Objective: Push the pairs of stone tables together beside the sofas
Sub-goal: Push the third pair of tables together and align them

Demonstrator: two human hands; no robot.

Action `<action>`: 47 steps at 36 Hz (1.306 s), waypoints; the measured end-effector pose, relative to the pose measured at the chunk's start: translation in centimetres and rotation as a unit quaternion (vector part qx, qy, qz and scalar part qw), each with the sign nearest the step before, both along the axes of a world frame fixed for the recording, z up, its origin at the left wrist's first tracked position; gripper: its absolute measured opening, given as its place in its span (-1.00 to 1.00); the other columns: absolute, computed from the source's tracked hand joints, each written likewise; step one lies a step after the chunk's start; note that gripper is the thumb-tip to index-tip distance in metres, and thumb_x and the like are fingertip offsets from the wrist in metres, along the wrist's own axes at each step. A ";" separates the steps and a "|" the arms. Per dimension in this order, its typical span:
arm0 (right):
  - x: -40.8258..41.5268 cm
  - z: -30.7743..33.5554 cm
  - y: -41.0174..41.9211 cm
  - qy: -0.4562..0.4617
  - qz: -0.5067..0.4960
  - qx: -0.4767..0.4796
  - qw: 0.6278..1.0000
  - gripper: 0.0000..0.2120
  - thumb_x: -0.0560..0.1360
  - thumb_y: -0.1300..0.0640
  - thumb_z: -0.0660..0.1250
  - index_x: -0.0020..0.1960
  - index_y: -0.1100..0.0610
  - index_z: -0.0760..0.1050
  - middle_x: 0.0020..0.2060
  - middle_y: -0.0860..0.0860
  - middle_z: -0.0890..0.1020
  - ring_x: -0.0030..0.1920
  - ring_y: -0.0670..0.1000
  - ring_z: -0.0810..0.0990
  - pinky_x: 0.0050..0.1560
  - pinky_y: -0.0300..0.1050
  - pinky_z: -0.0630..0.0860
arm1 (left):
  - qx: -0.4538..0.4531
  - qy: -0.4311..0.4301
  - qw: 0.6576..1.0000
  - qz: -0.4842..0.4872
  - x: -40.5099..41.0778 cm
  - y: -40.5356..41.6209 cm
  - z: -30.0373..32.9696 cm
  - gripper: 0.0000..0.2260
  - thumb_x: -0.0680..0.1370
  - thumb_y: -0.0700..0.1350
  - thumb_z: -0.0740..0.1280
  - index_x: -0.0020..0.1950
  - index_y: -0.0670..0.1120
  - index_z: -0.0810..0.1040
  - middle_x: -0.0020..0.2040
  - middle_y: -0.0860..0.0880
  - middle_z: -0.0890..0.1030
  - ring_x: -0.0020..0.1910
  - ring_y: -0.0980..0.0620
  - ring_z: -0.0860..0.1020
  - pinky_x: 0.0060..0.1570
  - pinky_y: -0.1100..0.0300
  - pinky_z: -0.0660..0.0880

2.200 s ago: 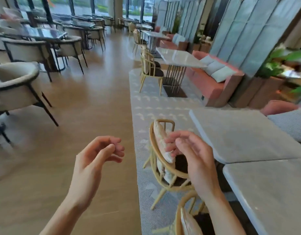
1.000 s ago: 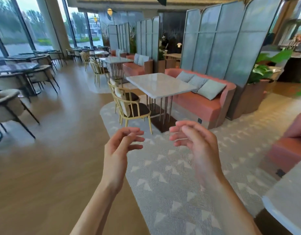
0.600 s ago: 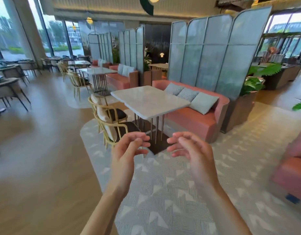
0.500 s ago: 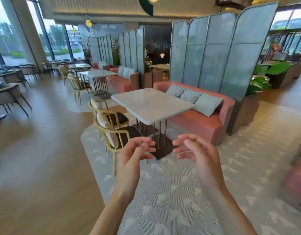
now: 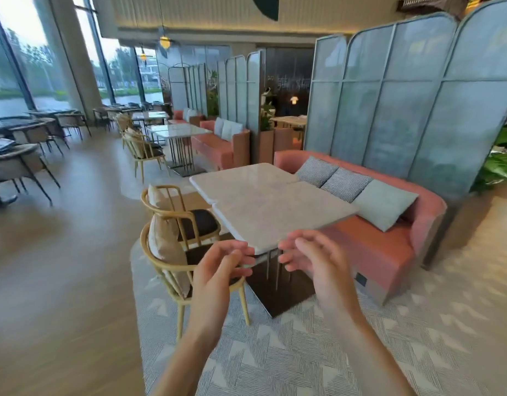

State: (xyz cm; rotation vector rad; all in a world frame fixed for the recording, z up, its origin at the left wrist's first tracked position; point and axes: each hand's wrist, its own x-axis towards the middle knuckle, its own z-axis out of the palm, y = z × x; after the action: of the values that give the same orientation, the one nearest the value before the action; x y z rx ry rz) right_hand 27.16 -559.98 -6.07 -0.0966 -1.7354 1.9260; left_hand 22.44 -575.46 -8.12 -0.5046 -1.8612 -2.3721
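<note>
Two pale stone tables stand side by side in front of a pink sofa (image 5: 389, 241). The near stone table (image 5: 280, 215) and the far stone table (image 5: 243, 181) touch or nearly touch, with a small offset at their left edges. My left hand (image 5: 218, 270) and my right hand (image 5: 312, 261) are raised just short of the near table's front corner. Both hands have loosely curled, spread fingers and hold nothing. Neither hand touches the table.
Two yellow-framed chairs, the near chair (image 5: 172, 252) and the one behind it (image 5: 180, 207), stand on the tables' left side. A patterned rug (image 5: 303, 352) lies underfoot. Another table pair (image 5: 178, 130) and sofa (image 5: 220, 144) stand farther back. Grey screens (image 5: 403, 110) rise behind the sofa.
I have walked away from the earlier table pair toward this one. The tables now sit much closer, right at my raised hands, which have kept their spread pose.
</note>
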 end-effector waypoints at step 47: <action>-66.7 -41.7 27.1 -0.206 0.190 0.640 0.716 -0.54 0.65 -0.08 0.09 0.47 0.10 0.31 0.47 0.08 0.38 0.43 0.11 0.37 0.43 0.10 0.30 | -0.604 -0.120 0.779 0.121 -61.0 29.4 -41.2 -0.53 0.70 0.01 0.06 0.58 -0.14 0.22 0.62 -0.12 0.17 0.61 -0.07 0.07 0.56 0.01 -0.03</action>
State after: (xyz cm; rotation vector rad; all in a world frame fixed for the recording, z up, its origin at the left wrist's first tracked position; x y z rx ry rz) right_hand -39.54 -532.91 -47.73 0.3973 -3.1868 0.4650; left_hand -38.57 -546.01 -49.31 0.0404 -3.1289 -0.8127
